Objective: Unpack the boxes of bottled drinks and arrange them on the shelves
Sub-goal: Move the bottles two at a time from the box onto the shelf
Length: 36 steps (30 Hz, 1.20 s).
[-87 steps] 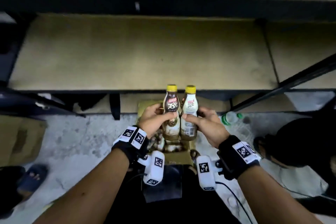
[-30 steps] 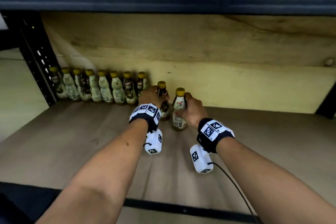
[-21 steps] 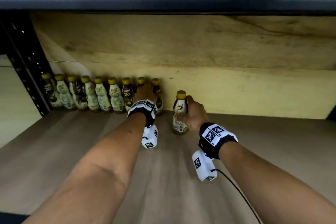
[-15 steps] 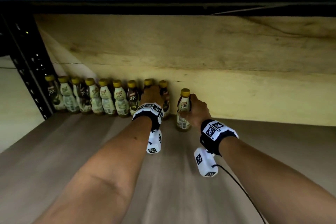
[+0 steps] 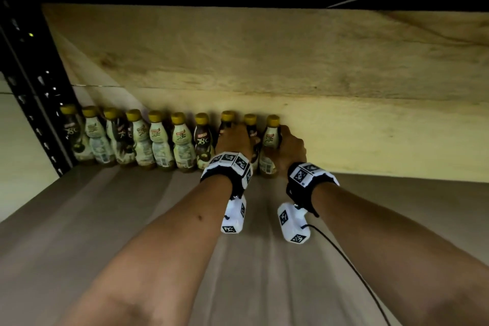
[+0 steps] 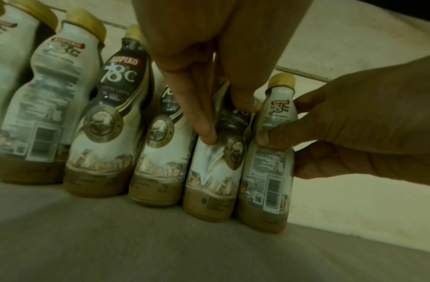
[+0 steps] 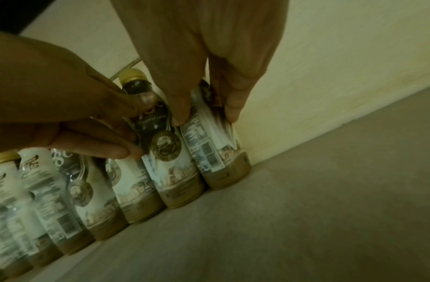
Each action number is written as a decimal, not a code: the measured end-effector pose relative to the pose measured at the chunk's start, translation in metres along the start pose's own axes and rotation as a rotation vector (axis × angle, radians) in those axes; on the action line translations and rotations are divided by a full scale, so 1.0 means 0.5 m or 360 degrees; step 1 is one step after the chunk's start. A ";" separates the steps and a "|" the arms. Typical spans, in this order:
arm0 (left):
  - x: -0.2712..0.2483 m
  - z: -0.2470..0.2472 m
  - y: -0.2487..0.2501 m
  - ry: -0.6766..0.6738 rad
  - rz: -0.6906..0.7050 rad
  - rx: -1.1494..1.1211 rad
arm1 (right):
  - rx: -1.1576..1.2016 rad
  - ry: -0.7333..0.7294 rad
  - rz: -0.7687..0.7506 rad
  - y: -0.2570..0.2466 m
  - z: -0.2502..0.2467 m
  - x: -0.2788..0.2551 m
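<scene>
Placement step: left hand grips the dark-labelled, gold-capped plastic coffee bottle; right hand grips the white-labelled one on the grey shelf board. Next: release both.

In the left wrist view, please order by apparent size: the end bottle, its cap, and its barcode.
1. End bottle, held by the right hand.
2. Cap.
3. Barcode; it looks close to the cap in size, so this order is unsure.
</scene>
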<state>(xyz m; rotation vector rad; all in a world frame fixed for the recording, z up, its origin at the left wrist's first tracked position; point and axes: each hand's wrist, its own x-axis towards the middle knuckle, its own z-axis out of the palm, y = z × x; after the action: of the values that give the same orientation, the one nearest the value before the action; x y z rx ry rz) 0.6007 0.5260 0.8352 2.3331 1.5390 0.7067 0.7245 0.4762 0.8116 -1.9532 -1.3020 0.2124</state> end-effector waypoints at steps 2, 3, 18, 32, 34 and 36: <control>-0.019 -0.011 0.000 -0.0018 0.0036 0.0005 | 0.0080 -0.0015 0.0043 0.000 -0.001 -0.003; -0.036 -0.018 -0.002 -0.0015 0.0054 0.0018 | 0.0127 -0.0041 0.0074 0.001 -0.002 -0.004; -0.448 -0.089 0.023 -0.0370 0.0090 -0.0413 | 0.0345 -0.0991 0.0262 0.084 -0.240 -0.392; -0.923 0.354 -0.086 -0.1433 -0.0151 -0.0479 | 0.0682 -0.1188 0.1274 0.527 -0.083 -0.946; -0.989 0.433 -0.145 -0.1541 -0.0351 -0.0378 | 0.0735 -0.1071 0.1569 0.598 -0.024 -1.021; -1.070 0.505 -0.206 -0.1631 -0.0607 -0.0324 | 0.0699 -0.1053 0.1802 0.661 0.033 -1.101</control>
<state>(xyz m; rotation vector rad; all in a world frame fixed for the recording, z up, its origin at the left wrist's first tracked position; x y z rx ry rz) 0.4807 0.0925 0.4372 1.6808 1.2361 -0.3791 0.6974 -0.0425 0.4342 -2.0508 -0.2537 1.6349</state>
